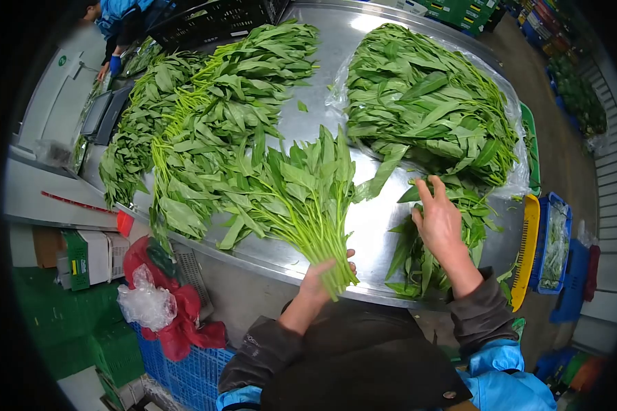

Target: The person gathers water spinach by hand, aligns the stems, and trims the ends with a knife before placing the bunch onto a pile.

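Note:
My left hand (317, 279) is closed around the stem ends of a bunch of water spinach (308, 185), whose leaves fan out up the metal table. My right hand (437, 218), fingers apart and holding nothing I can see, hovers over or touches loose water spinach (411, 257) at the table's near right. Beyond it a large heap of water spinach (425, 96) lies on clear plastic sheeting (516, 103). To the left, rows of water spinach (219, 103) lie with stems side by side, partly overlapped by the held bunch's leaves.
The steel table (329, 61) has a raised near edge. A black crate (216, 24) stands at the back, with a co-worker's gloved hand (115, 65) farther left. A yellow crate edge (526, 253) and a blue basket (552, 240) are on the right. Red netting (175, 308) hangs below left.

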A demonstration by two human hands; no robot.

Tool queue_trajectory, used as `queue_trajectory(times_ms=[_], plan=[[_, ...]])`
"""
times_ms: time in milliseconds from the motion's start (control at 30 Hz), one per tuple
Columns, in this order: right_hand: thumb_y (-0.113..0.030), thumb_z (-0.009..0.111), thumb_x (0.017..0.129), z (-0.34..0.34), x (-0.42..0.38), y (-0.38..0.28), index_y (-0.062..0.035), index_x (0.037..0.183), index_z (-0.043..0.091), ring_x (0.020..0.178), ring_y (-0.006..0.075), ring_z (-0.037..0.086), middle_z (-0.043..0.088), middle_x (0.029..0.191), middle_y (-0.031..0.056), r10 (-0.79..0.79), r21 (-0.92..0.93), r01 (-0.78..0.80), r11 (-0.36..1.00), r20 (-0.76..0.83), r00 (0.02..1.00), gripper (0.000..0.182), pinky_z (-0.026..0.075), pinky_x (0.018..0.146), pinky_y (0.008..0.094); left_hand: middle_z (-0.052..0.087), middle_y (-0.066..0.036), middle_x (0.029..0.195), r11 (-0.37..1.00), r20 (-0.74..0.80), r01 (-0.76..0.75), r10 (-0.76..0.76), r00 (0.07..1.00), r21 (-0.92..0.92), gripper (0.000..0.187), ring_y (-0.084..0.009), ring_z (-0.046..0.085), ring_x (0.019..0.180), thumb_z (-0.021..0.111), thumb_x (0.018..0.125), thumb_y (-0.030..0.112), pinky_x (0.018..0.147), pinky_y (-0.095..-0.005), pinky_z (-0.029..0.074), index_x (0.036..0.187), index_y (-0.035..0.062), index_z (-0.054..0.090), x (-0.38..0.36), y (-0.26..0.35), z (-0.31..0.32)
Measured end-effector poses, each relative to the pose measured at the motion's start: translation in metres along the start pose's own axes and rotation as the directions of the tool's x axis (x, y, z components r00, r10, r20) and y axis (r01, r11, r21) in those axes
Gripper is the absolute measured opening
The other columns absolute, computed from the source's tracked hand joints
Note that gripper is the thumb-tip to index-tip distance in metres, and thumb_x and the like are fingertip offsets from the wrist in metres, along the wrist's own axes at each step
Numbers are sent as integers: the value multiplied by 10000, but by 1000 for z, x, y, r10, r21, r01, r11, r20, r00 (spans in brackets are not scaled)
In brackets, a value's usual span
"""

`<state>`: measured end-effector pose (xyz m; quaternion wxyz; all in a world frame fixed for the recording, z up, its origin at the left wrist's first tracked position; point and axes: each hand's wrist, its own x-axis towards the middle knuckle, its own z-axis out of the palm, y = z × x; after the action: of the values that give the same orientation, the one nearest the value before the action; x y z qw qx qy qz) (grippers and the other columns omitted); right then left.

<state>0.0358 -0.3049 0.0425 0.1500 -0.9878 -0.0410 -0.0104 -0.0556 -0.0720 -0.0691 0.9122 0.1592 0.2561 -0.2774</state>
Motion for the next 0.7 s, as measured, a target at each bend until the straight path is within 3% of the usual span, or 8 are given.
queue_trajectory(times_ms=[67, 200, 400, 467, 533, 600, 633, 700], plan=[[-109, 618, 767, 16, -10, -1, -34, 1217, 539, 844, 321, 626, 554, 1193, 150, -86, 33, 88, 996, -57, 995, 463, 515, 746, 446, 592, -165, 1075, 993, -16, -49, 51, 999, 109, 474, -304, 616, 861, 622, 810, 76, 783, -437, 523, 1250, 7, 460, 1, 2, 0], [-99, 597, 803, 52, -38, -50, -6, 1136, 569, 966, 364, 586, 615, 1037, 186, -300, 546, 190, 816, 119, 947, 347, 470, 851, 427, 597, -127, 1065, 961, -9, -59, 64, 998, 269, 525, -282, 633, 894, 652, 743, 26, 756, -434, 555, 1241, 34, 486, 7, 4, -5], [-42, 580, 818, 46, -7, -99, -20, 1132, 581, 971, 342, 592, 616, 1041, 162, -356, 645, 249, 723, 39, 934, 315, 486, 829, 386, 600, -78, 985, 878, -237, -151, 283, 929, 455, 308, -215, 643, 839, 578, 880, 81, 674, -362, 558, 1172, 16, 505, 12, -8, 20], [-19, 571, 809, 57, 9, -121, -32, 1101, 592, 953, 327, 601, 614, 1035, 154, -531, 594, 511, 622, -159, 832, 293, 498, 801, 378, 539, -76, 1068, 800, -255, -94, 297, 920, 593, 325, -170, 568, 957, 567, 900, 109, 804, -309, 498, 1195, 19, 464, 13, -6, 19], [-13, 574, 788, 63, 19, -144, -39, 1079, 595, 950, 322, 603, 610, 1042, 147, -606, 550, 596, 586, -191, 772, 293, 504, 794, 376, 496, -55, 1106, 678, -76, -335, 500, 863, 654, 292, -139, 497, 1051, 453, 981, 174, 903, -301, 437, 1236, 32, 430, 25, -18, 8], [-6, 580, 754, 67, 27, -164, -46, 1089, 579, 972, 304, 586, 583, 1066, 99, -741, 598, 629, 496, -86, 666, 338, 502, 793, 380, 485, -50, 1217, 829, -68, -356, 423, 903, 431, 319, -164, 430, 1199, 335, 1032, 212, 1003, -319, 363, 1305, 64, 411, 43, -31, -39], [-12, 562, 766, 69, 30, -170, -49, 1099, 571, 992, 302, 582, 574, 1075, 99, -775, 595, 634, 495, -28, 631, 335, 499, 802, 382, 519, -58, 1111, 469, 26, -439, 660, 751, 766, 340, -133, 504, 1063, 532, 939, 177, 920, -298, 426, 1224, 19, 438, 75, -48, -67], [-27, 554, 783, 77, 39, -167, -50, 1107, 564, 991, 304, 584, 574, 1081, 104, -765, 516, 647, 561, 24, 644, 325, 500, 802, 385, 557, -72, 1086, 521, -94, -291, 593, 800, 803, 389, -150, 543, 1026, 616, 854, 123, 885, -310, 453, 1191, 8, 462, 34, -28, -7]])
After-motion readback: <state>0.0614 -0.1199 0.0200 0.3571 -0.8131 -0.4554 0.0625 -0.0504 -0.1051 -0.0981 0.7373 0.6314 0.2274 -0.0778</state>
